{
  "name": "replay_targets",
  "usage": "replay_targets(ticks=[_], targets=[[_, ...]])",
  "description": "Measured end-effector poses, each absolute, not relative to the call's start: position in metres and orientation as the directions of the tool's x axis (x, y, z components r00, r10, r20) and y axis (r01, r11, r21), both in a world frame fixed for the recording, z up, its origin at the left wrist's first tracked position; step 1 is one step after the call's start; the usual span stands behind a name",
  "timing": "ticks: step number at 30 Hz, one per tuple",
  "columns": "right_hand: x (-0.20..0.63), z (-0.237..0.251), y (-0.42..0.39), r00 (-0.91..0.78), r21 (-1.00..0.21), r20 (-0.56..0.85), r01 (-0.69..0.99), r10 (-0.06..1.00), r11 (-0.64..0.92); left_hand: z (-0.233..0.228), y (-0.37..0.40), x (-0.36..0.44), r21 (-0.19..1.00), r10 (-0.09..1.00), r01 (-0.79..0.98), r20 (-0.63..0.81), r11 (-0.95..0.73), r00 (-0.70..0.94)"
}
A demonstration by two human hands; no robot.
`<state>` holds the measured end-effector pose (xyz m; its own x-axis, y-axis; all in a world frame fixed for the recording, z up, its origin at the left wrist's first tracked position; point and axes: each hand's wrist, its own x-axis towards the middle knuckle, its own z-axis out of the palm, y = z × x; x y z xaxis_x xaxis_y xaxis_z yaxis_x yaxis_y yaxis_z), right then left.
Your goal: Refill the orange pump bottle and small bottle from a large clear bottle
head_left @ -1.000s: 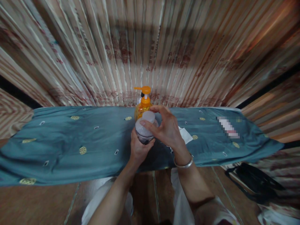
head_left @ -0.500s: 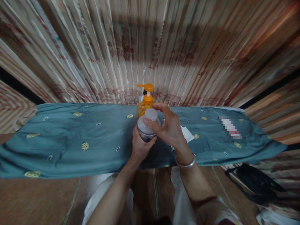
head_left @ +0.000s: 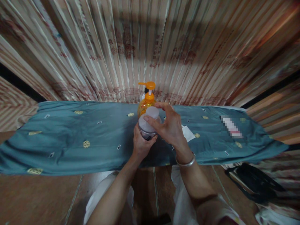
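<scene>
A squat bottle (head_left: 145,127) with a pale, cloudy top and a darker body is tilted slightly over the middle of the cloth. My left hand (head_left: 142,146) is wrapped round its lower part from the near side. On its top sits a round whitish cap (head_left: 152,111). My right hand (head_left: 172,125), wearing a silver bangle, closes on this cap, thumb at the near side and forefinger round the far side. Directly behind stands an orange pump bottle (head_left: 149,98), its spout pointing left and its lower part hidden.
A teal patterned cloth (head_left: 65,134) covers the long table. White paper (head_left: 187,133) lies right of my hands, and a blurred-out pinkish-white item (head_left: 231,126) farther right. Behind the pump bottle, a dark-topped container (head_left: 146,90) partly shows. A striped curtain (head_left: 140,47) hangs behind; a black bag (head_left: 255,181) is lower right.
The whole view has shifted very slightly. Both hands keep the same hold on the bottle and its cap, with hardly any visible movement.
</scene>
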<state>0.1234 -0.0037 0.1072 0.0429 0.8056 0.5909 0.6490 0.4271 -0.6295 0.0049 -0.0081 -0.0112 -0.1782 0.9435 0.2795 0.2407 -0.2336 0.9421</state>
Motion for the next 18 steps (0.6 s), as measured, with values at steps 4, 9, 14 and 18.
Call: replay_targets(ticks=[4, 9, 14, 18], targets=[[0.1238, 0.1071, -0.0033, 0.025, -0.653, 0.566, 0.624, 0.824, 0.430, -0.0113, -0.0085, 0.0052, 0.946, 0.946, 0.235, 0.267, -0.221, -0.186], [0.1262, 0.1084, -0.0058, -0.051, -0.670, 0.557, 0.562, 0.829, 0.485, -0.0114, -0.0087, 0.0054, 0.943, 0.943, 0.242, 0.277, -0.230, -0.182], [0.1226, 0.1084, -0.0050, 0.082, -0.679, 0.556, 0.619, 0.827, 0.395, -0.0114, -0.0081, 0.0051, 0.944, 0.944, 0.247, 0.270, -0.220, -0.192], [0.1233, 0.1083, -0.0065, 0.037, -0.684, 0.549, 0.595, 0.835, 0.423, -0.0100, -0.0083, 0.0047, 0.946, 0.947, 0.230, 0.271, -0.228, -0.176]])
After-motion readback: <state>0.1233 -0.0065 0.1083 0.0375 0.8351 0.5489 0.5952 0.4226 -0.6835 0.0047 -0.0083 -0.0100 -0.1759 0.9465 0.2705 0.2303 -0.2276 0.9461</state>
